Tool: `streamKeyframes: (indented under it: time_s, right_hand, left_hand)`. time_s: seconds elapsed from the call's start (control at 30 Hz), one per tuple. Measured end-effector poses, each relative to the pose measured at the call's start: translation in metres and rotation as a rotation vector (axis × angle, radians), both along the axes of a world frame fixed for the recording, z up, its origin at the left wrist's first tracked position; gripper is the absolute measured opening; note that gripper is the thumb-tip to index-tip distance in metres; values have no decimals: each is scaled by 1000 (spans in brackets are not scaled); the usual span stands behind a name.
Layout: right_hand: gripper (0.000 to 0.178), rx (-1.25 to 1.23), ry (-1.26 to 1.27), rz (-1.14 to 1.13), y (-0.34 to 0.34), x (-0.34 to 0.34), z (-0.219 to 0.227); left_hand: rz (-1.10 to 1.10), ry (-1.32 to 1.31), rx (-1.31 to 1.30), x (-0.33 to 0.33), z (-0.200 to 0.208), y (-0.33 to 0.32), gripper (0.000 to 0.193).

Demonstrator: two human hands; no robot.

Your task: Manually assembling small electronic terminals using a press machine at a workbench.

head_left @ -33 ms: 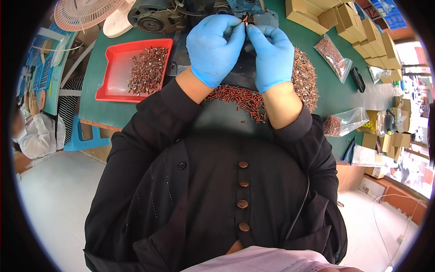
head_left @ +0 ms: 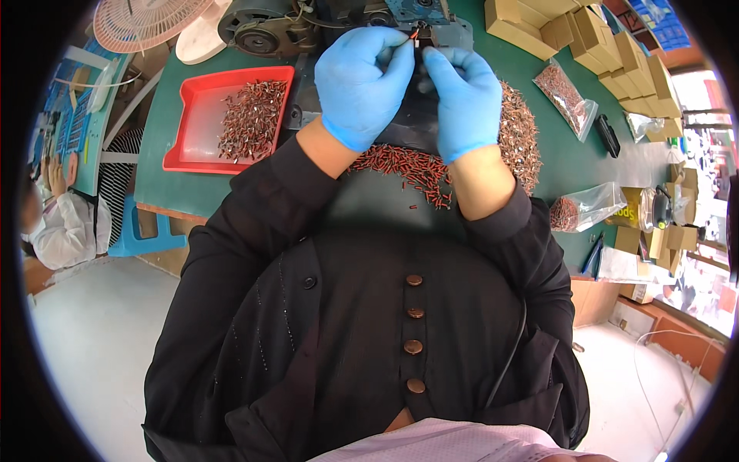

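Observation:
Both my hands wear blue gloves and meet at the base of a bench machine (head_left: 417,11). My left hand (head_left: 362,88) pinches a small red piece (head_left: 414,35) between thumb and forefinger, close under the machine's blue head. Just right of it, my right hand (head_left: 468,104) has its fingers curled and its thumb toward the same spot; whatever it holds, if anything, is hidden. Small red cylindrical pieces (head_left: 400,163) lie heaped in front of the machine, below my wrists. Beyond my right wrist spreads a pile of red-and-silver pieces (head_left: 520,135).
On the green table (head_left: 163,173), a red tray (head_left: 202,127) at left holds more pieces. Bags of pieces (head_left: 560,91) (head_left: 566,213) and a black object (head_left: 608,135) lie at right, near cardboard boxes (head_left: 531,29). A fan (head_left: 142,23) stands far left; a person (head_left: 69,223) sits beyond.
My right hand has shifted slightly right and down, widening the gap between my fingertips. My left hand has moved a little left, still pinching the red piece.

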State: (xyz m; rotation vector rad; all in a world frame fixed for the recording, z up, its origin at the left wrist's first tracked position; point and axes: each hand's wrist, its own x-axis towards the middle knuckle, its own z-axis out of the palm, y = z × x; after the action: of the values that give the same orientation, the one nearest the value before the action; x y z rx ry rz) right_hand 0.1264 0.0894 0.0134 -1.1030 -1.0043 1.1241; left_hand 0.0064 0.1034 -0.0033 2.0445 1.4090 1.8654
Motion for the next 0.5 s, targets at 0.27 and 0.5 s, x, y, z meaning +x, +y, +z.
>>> streamKeyframes:
  time_s: [0.27,0.5]
  right_hand:
    - [12,-116,-507,227,-32,124,-26]
    - [15,-125,-1077,375,-62,150,-56]
  left_hand:
    - [-56,-223,-424,-77,4,-53,11]
    - [63,-192,-539,-173,-40,-70,12]
